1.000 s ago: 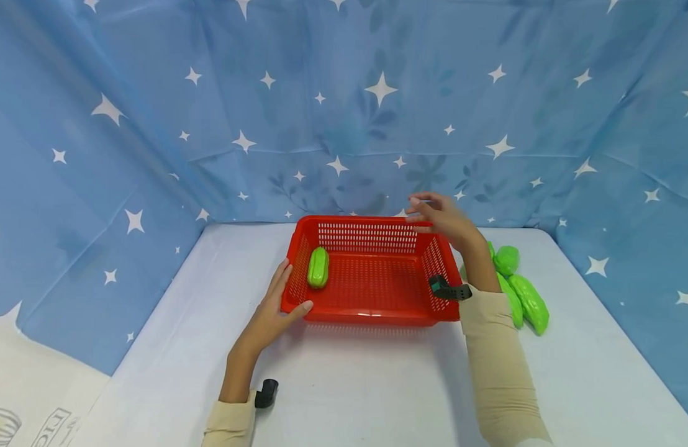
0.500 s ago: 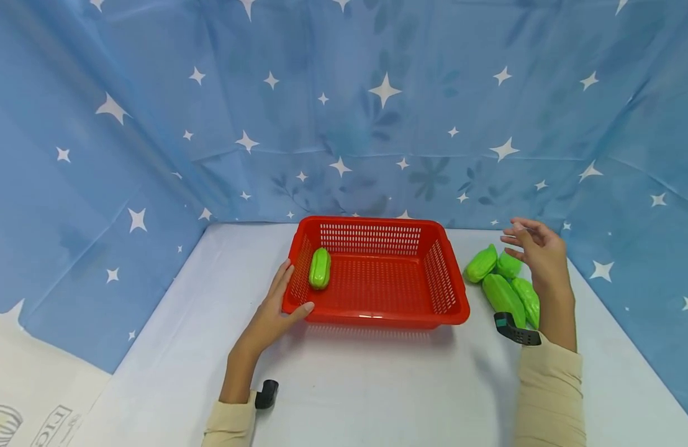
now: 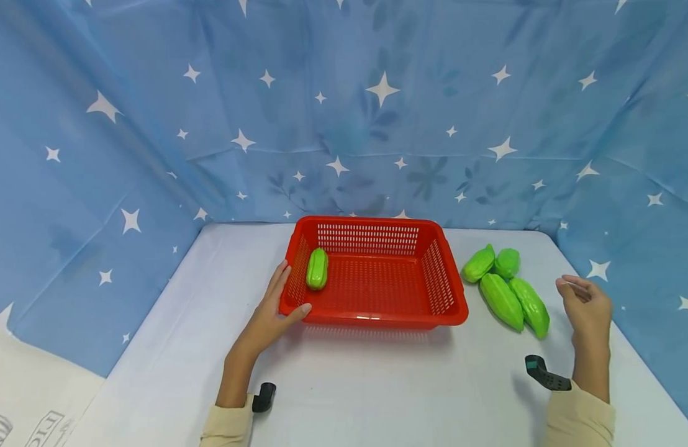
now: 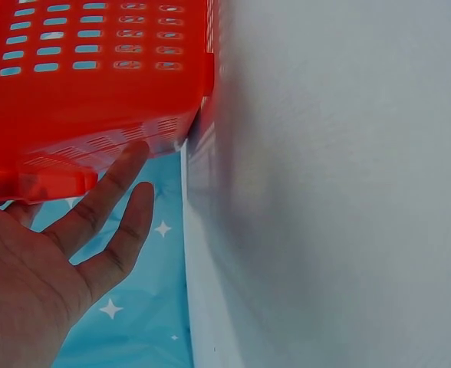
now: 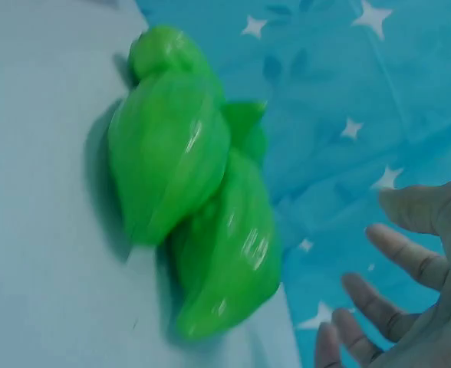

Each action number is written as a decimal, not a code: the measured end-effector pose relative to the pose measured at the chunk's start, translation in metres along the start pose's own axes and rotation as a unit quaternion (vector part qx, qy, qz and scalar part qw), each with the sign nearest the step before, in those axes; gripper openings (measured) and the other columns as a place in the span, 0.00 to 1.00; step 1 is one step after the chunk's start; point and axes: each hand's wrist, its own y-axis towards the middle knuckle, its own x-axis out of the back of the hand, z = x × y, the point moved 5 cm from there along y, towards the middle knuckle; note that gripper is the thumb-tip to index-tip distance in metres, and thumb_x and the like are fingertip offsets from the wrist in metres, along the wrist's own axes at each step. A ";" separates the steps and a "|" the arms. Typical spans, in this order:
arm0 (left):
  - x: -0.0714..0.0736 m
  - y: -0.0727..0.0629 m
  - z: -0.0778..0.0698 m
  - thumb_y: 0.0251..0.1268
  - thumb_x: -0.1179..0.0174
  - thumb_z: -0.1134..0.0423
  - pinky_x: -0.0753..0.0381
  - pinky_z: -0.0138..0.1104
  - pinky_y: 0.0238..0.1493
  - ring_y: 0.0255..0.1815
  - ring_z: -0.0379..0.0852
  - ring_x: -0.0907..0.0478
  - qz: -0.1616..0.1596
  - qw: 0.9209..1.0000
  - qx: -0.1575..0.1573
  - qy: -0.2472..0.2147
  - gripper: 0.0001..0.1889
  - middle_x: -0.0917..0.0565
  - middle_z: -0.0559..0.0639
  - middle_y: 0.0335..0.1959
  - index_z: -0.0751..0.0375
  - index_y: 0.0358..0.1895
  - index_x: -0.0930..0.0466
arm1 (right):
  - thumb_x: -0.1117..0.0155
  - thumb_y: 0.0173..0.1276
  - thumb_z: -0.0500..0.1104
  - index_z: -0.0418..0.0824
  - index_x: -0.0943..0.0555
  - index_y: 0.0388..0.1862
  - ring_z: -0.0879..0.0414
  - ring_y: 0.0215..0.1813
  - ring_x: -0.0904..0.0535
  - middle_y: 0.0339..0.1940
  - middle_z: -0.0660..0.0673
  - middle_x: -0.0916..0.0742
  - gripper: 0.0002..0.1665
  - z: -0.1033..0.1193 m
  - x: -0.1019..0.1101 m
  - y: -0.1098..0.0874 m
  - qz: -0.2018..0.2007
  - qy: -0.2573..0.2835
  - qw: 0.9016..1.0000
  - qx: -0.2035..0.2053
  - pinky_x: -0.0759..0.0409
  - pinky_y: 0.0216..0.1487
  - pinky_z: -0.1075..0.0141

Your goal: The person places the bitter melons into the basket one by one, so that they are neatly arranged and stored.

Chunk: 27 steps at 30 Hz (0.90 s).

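Observation:
The red plastic basket (image 3: 372,320) stands on the white table. My left hand (image 3: 268,320) rests at its near left corner, fingers extended along the outer left side and thumb by the front rim. In the left wrist view, the fingers of my left hand (image 4: 80,238) are spread under the rim of the basket (image 4: 95,107). One glossy green ridged toy fruit or vegetable (image 3: 318,269) lies inside at the left end. My right hand (image 3: 590,310) hovers at the far right, fingers loosely bent around nothing. Several similar green pieces (image 3: 502,302) lie between it and the basket.
Blue star-patterned cloth (image 3: 349,112) hangs behind and along both sides of the white table (image 3: 355,385). The cluster of green pieces lies right of the basket, near the table's back right corner. Printed pale fabric (image 3: 25,385) shows at the lower left.
My right hand has moved from above the basket's back right corner, over the green pieces, to the far right and nearer the front. The left hand and the basket have stayed put.

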 end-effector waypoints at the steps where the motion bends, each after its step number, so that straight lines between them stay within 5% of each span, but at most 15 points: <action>1: 0.000 0.000 0.000 0.61 0.37 0.43 0.31 0.59 0.66 0.81 0.49 0.57 -0.001 1.000 0.000 -0.001 0.49 0.60 0.32 0.80 0.40 0.79 0.58 | 0.48 0.72 0.62 0.60 0.28 0.65 0.51 0.70 0.32 0.66 0.48 0.24 0.25 -0.006 0.001 0.001 -0.001 -0.011 1.000 -0.013 0.30 0.71 0.53; 4: 0.000 0.000 0.000 0.60 0.36 0.42 0.29 0.59 0.65 0.81 0.49 0.56 -0.003 1.000 0.002 0.000 0.49 0.60 0.30 0.79 0.38 0.79 0.58 | 0.49 0.70 0.65 0.50 0.39 0.76 0.37 0.76 0.42 0.79 0.35 0.41 0.40 -0.023 0.002 0.005 0.023 -0.030 0.999 -0.038 0.37 0.73 0.42; 9: 0.001 -0.001 0.001 0.59 0.37 0.39 0.28 0.58 0.64 0.81 0.49 0.56 0.000 1.000 0.004 0.002 0.49 0.59 0.29 0.79 0.38 0.79 0.58 | 0.48 0.70 0.65 0.41 0.55 0.80 0.30 0.76 0.46 0.80 0.32 0.52 0.52 -0.048 -0.004 0.008 0.084 -0.031 0.994 -0.063 0.38 0.72 0.41; 19: 0.002 0.002 0.001 0.60 0.37 0.40 0.30 0.58 0.66 0.81 0.50 0.56 -0.007 1.000 -0.010 -0.008 0.49 0.59 0.32 0.80 0.40 0.79 0.57 | 0.50 0.71 0.65 0.35 0.58 0.79 0.28 0.76 0.49 0.79 0.28 0.49 0.54 -0.044 -0.022 0.010 0.160 -0.080 0.983 0.038 0.38 0.69 0.36; 27: 0.000 0.002 0.001 0.60 0.36 0.44 0.29 0.57 0.65 0.81 0.50 0.56 -0.005 1.000 -0.010 -0.012 0.49 0.59 0.34 0.80 0.41 0.79 0.57 | 0.49 0.72 0.64 0.34 0.55 0.79 0.27 0.75 0.47 0.77 0.26 0.45 0.53 -0.041 -0.026 0.007 0.166 -0.082 0.981 0.050 0.40 0.69 0.34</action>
